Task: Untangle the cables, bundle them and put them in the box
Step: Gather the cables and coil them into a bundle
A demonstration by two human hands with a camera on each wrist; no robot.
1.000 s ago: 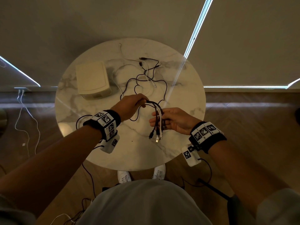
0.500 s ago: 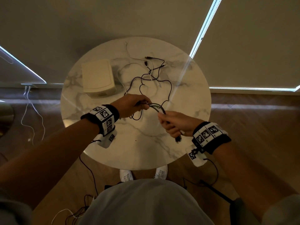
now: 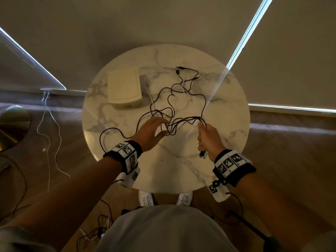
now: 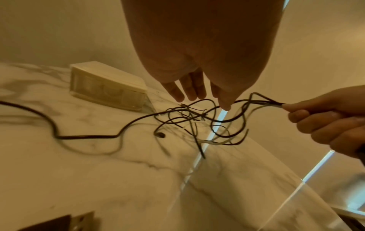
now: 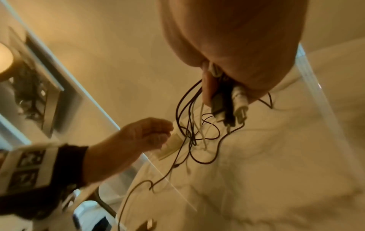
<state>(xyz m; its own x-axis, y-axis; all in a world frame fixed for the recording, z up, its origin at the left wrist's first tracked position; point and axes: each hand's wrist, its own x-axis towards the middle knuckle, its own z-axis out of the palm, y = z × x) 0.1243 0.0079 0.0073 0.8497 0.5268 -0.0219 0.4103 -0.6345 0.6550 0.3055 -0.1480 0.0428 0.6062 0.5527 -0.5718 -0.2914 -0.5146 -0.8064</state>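
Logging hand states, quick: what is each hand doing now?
Left hand: open, fingers spread beside the cables.
Right hand: gripping the cables' gathered ends.

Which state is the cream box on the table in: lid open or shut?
Shut. The box shows an unbroken flat lid from above, and the left wrist view shows it seated on the walls.

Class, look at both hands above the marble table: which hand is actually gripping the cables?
The right hand: it is closed in a fist round the cables, plugs hanging below. The left hand has spread fingers, holding nothing.
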